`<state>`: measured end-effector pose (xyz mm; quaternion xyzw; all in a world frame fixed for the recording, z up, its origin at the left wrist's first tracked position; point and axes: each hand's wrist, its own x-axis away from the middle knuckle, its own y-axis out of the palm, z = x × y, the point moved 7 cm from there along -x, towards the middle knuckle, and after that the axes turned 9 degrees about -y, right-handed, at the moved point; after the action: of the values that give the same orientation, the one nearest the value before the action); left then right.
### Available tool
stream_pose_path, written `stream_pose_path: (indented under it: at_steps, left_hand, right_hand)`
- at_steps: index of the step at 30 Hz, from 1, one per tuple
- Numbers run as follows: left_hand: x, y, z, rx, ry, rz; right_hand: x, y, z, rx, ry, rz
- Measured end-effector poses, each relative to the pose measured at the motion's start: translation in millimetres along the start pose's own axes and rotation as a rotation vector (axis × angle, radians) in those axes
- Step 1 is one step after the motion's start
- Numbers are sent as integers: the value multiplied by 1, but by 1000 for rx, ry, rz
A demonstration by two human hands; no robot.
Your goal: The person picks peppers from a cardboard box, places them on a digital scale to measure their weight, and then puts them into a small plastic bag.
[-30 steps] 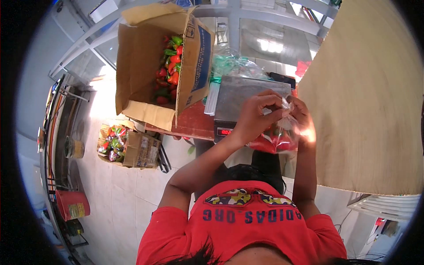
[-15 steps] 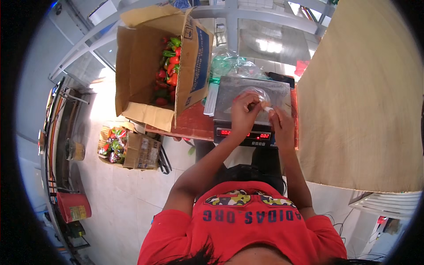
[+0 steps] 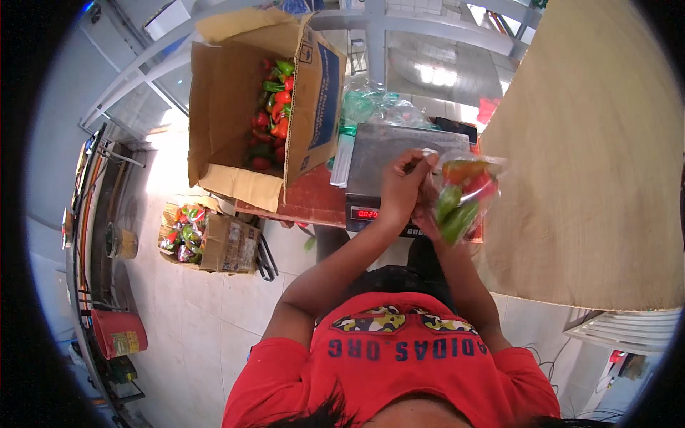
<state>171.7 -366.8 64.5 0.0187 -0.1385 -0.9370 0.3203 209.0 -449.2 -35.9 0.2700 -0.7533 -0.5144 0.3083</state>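
Note:
A clear plastic bag of peppers (image 3: 467,200), red, orange and green, hangs tilted over the right side of the weighing scale (image 3: 371,160). My left hand (image 3: 403,185) is closed, pinching the gathered neck of this bag above the scale's metal plate. Close beside it, my right hand (image 3: 427,214) is partly covered by the bag and my left hand, so its fingers do not show well. Red digits glow on the scale's display (image 3: 366,214), half hidden by my left forearm.
A large open carton (image 3: 235,107) holding loose peppers (image 3: 280,107) stands left of the scale on a reddish table (image 3: 300,203). Behind lie crumpled plastic bags (image 3: 378,107) and a dark phone-like object (image 3: 457,128). A smaller carton (image 3: 232,246) of bagged peppers sits on the floor. A tan board (image 3: 585,171) rises at right.
The bag has swung up and right, so its peppers now show. My right hand has shifted left and nearer, going partly behind the bag. My left hand still pinches the neck.

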Motion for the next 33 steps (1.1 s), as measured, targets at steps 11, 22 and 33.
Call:
stream_pose_path:
  at_steps: [11, 22, 33]
  left_hand:
    - [-1, -26, -24, -205, 353, 215]
    - [-16, -28, -60, -54, 185, 97]
    - [-15, -11, -86, -72, 86, -54]
  right_hand:
    - [14, 76, -54, 1669, -1224, -257]
    - [-38, 33, -55, 1058, -722, -27]
    - [-55, -1, -68, 1206, -967, 99]
